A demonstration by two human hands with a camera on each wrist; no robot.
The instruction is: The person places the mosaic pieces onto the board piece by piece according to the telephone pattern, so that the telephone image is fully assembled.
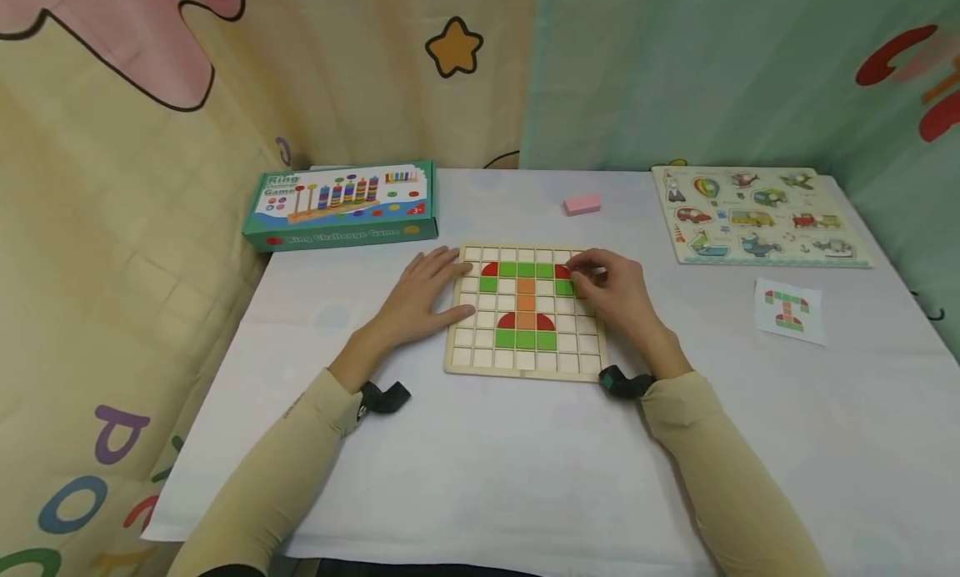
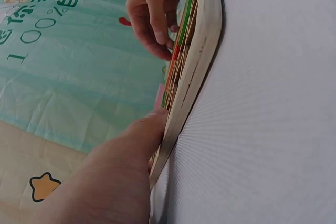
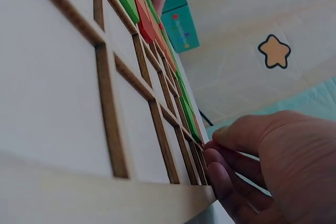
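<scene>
A wooden grid board (image 1: 462, 358) lies on the table, with green squares (image 1: 526, 339), orange squares (image 1: 527, 302) and red quarter-round pieces (image 1: 506, 320) set in some of its cells. My left hand (image 1: 420, 298) rests at the board's left edge, fingers spread and thumb touching the frame. At the upper right of the pattern, thumb and fingertips of my right hand (image 1: 617, 293) pinch a red quarter-round piece (image 1: 561, 271), partly hidden by them, just above a green square (image 1: 564, 288). In the right wrist view, the fingertips (image 3: 220, 179) meet the board's far side.
A green ring game box (image 1: 341, 206) stands at the back left. Behind the board lies a pink block (image 1: 582, 204). To the right are a picture puzzle board (image 1: 757, 218) and a small pattern card (image 1: 789, 310) printed with a similar coloured figure.
</scene>
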